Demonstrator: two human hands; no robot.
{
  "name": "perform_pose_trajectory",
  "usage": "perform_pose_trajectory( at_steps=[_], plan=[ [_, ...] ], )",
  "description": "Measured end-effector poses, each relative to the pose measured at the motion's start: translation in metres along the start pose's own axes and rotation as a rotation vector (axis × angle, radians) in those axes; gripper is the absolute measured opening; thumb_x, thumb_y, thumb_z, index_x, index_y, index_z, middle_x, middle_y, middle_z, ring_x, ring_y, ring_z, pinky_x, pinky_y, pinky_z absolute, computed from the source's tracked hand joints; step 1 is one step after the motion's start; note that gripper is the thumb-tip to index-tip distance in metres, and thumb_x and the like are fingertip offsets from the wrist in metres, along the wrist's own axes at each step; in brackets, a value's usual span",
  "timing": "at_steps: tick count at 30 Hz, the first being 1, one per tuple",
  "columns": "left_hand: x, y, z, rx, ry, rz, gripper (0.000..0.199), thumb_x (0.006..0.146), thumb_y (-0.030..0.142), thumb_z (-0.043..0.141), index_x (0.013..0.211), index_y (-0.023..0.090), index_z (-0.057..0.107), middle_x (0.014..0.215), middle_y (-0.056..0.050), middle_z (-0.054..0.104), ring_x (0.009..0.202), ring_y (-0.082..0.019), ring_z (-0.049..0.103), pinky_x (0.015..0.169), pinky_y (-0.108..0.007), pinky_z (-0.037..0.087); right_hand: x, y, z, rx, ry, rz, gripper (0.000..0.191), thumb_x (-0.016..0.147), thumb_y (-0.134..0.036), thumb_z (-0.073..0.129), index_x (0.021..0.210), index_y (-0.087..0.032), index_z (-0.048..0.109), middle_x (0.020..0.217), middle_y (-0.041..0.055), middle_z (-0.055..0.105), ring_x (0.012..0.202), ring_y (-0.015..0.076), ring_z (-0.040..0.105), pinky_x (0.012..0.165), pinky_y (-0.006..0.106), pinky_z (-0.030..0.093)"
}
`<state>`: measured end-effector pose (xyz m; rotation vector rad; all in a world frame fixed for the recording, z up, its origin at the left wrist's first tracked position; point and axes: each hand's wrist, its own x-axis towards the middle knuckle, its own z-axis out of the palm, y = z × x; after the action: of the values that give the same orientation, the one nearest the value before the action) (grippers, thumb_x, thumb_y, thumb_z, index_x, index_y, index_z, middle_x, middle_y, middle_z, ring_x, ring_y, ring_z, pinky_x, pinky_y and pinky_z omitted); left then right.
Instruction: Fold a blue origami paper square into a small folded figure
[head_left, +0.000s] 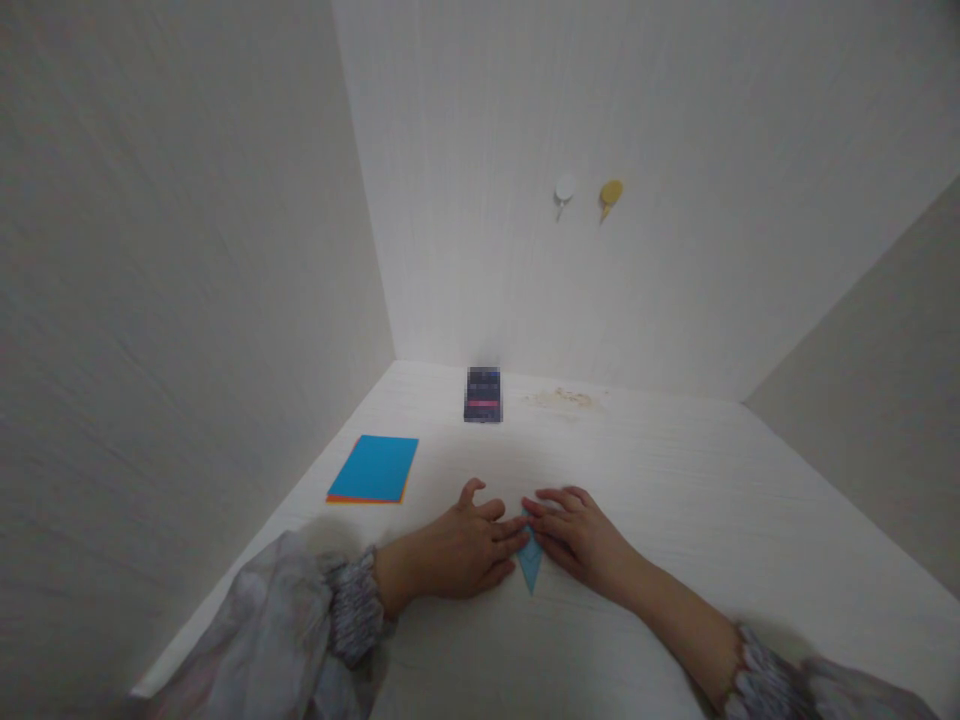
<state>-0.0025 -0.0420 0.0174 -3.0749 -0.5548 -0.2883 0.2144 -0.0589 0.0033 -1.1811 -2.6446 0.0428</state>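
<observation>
While your left hand [466, 550] and right hand [592, 540] rest half-open, fingertips on folded light-blue paper [531, 571], uneven pressure could skew its creases.

Matt blue paper sheet [374, 467], smooth and flat-toned; gathered, crinkled grey cloth sleeves [262, 620]; pale, faintly streaked tabletop [652, 470].

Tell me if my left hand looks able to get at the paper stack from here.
Probably yes: the paper stack lies uncovered, not far from the left hand, though its fingers are now at the folded blue paper.
</observation>
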Motion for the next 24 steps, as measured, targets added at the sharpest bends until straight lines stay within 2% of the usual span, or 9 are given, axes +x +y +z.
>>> perform_pose_trajectory(
  at_steps=[9, 14, 18, 24],
  plan=[
    [0.0004, -0.0017, -0.0019, -0.039, -0.019, 0.007, 0.033, 0.087, 0.029, 0.032, 0.117, 0.021, 0.041, 0.118, -0.006, 0.05, 0.089, -0.02, 0.045, 0.089, -0.051, 0.013, -0.0005, 0.0003, 0.0037, -0.038, 0.012, 0.026, 0.029, 0.084, -0.027, 0.041, 0.112, -0.026, 0.048, 0.114, 0.0038, 0.055, 0.107, 0.0215, 0.045, 0.089, 0.044, 0.03],
    [0.001, -0.0029, -0.0007, -0.028, -0.012, 0.01, 0.032, 0.086, 0.03, 0.033, 0.116, 0.022, 0.042, 0.118, -0.005, 0.049, 0.089, -0.02, 0.045, 0.087, -0.05, 0.016, 0.0001, 0.0022, 0.0021, 0.015, -0.006, 0.034, 0.024, 0.084, -0.027, 0.042, 0.105, -0.028, 0.052, 0.116, 0.0, 0.054, 0.108, 0.021, 0.044, 0.09, 0.044, 0.028],
    [0.0007, -0.0033, -0.0008, -0.019, -0.006, 0.0, 0.032, 0.086, 0.032, 0.034, 0.115, 0.023, 0.043, 0.12, -0.005, 0.047, 0.094, -0.022, 0.042, 0.086, -0.05, 0.016, 0.0, 0.0038, -0.0005, 0.066, -0.01, 0.014, 0.025, 0.085, -0.027, 0.04, 0.107, -0.028, 0.053, 0.116, 0.0012, 0.054, 0.109, 0.0203, 0.042, 0.092, 0.044, 0.027],
    [0.0014, -0.0042, -0.0018, -0.052, -0.026, 0.024, 0.031, 0.085, 0.03, 0.037, 0.115, 0.024, 0.044, 0.11, -0.003, 0.055, 0.09, -0.02, 0.044, 0.087, -0.049, 0.015, 0.0008, 0.0039, 0.0003, 0.079, -0.023, 0.018, 0.024, 0.085, -0.028, 0.041, 0.103, -0.028, 0.055, 0.115, 0.0013, 0.054, 0.11, 0.0194, 0.042, 0.093, 0.043, 0.028]
  ],
)
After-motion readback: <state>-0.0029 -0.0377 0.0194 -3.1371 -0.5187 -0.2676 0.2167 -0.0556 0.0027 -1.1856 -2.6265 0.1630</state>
